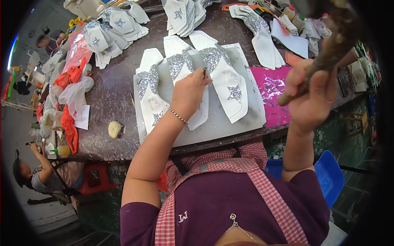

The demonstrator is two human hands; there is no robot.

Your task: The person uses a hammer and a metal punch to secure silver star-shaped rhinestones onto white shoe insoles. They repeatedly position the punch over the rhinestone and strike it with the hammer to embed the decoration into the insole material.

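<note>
My right hand point(312, 96) is raised at the right, wrapped round the wooden handle of a hammer point(337, 44). Its dark head is partly cut off by the picture's top edge. My left hand point(189, 93) pinches a small dark punch point(204, 72), held upright between the middle and right shoe upper pieces. These are white with silver glitter: a left piece point(148, 102), a middle piece point(176, 47) partly hidden under my left hand, and a right piece point(233, 94) with a glitter star. All three lie on a pale cutting board point(256, 110).
Stacks of similar white and glitter pieces stand at the back left point(119, 30), back middle point(180, 16) and back right point(262, 47). A pink sheet point(273, 106) lies right of the board. A yellowish lump point(115, 129) sits at the left. Another person point(41, 172) sits at the far left.
</note>
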